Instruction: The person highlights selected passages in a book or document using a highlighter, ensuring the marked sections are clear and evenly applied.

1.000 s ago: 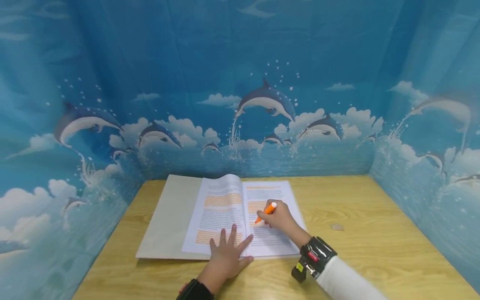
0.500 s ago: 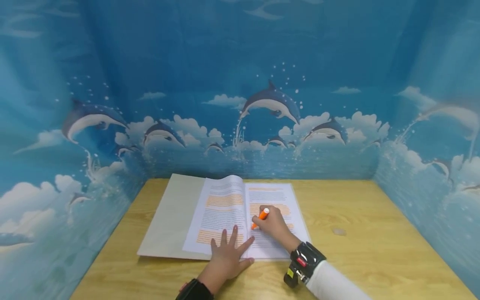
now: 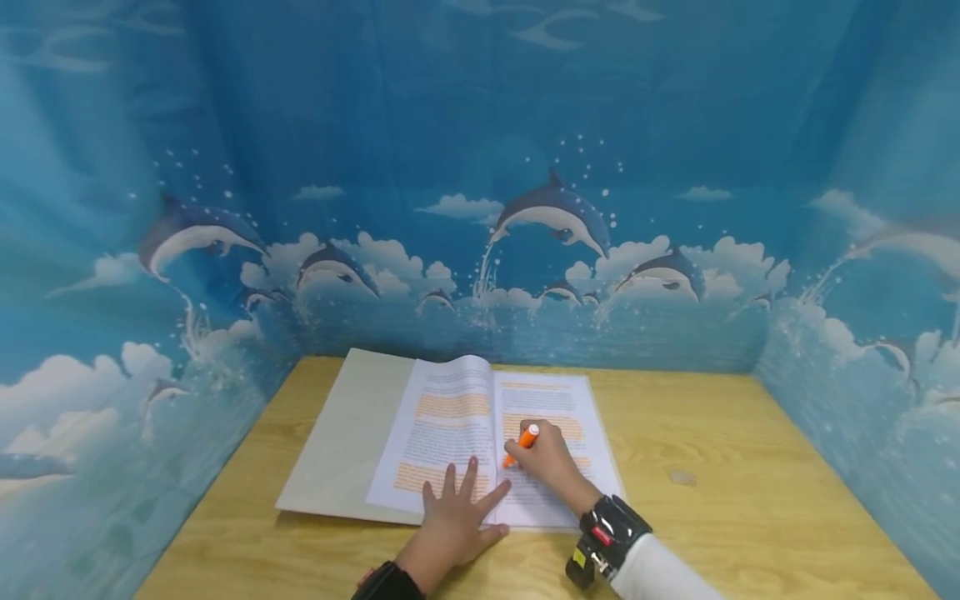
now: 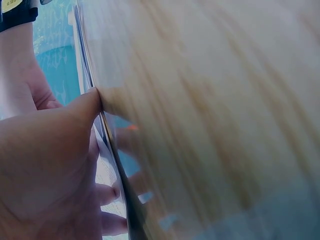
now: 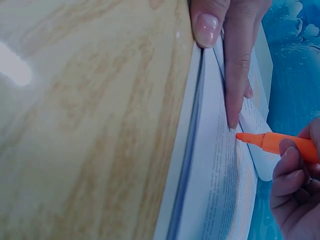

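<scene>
An open book with printed pages lies on the table, several passages on its left page (image 3: pixel 450 442) and right page (image 3: pixel 540 400) marked in orange. My right hand (image 3: pixel 553 460) pinches an orange highlighter (image 3: pixel 523 444) over the right page. Its tip points at text close to the inner margin. In the right wrist view the highlighter (image 5: pixel 290 144) has its orange tip bare, right by the left index fingertip. My left hand (image 3: pixel 453 521) spreads its fingers flat across the bottom of the book at the fold. Its thumb lies along the lower edge.
The grey-white cover (image 3: pixel 348 442) extends left beneath the pages. A small pale flat piece (image 3: pixel 682 477) lies on the wooden table (image 3: pixel 750 517) to the right. A blue dolphin-print curtain (image 3: pixel 420 125) encloses the back and sides.
My right hand has moved the highlighter left and slightly down the page, toward the fold. The left hand stays put on the book. The head view has shifted a little.
</scene>
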{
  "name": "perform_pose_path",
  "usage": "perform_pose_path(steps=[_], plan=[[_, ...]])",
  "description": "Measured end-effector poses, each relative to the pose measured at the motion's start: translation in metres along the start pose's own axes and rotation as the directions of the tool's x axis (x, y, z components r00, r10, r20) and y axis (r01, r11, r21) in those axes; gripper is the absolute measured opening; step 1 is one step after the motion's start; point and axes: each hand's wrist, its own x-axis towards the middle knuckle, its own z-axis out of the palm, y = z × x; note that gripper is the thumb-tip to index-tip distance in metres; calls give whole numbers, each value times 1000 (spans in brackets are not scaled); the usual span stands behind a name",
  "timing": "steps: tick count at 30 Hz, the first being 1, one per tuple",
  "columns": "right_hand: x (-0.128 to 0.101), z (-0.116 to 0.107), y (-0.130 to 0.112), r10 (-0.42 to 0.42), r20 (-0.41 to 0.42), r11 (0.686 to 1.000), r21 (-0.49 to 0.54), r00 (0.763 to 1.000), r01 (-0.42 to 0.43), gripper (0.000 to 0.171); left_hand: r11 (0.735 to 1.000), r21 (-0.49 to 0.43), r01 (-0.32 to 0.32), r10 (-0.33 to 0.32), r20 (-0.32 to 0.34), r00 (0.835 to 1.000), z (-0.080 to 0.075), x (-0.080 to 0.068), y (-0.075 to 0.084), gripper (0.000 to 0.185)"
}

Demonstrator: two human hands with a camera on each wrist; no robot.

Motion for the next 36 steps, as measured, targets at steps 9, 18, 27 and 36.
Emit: perform_pose_path(steps=[9, 18, 27, 36], plan=[[-3, 2, 3, 16, 21, 999, 29, 1000, -17, 36, 1000, -7, -5, 5, 2, 1000, 3, -1, 0, 60], [-4, 3, 5, 52, 22, 997, 56, 998, -53, 35, 999, -13, -32, 31, -62, 998, 8, -1, -1, 59], [-5, 4, 6, 45, 34, 997, 60, 998, -47, 36, 999, -24, -35, 34, -62, 997, 10, -3, 0, 60], [-4, 2, 7, 30, 6, 998, 48, 1000, -30, 38, 999, -8, -34, 33, -84, 996, 12, -1, -3, 60]])
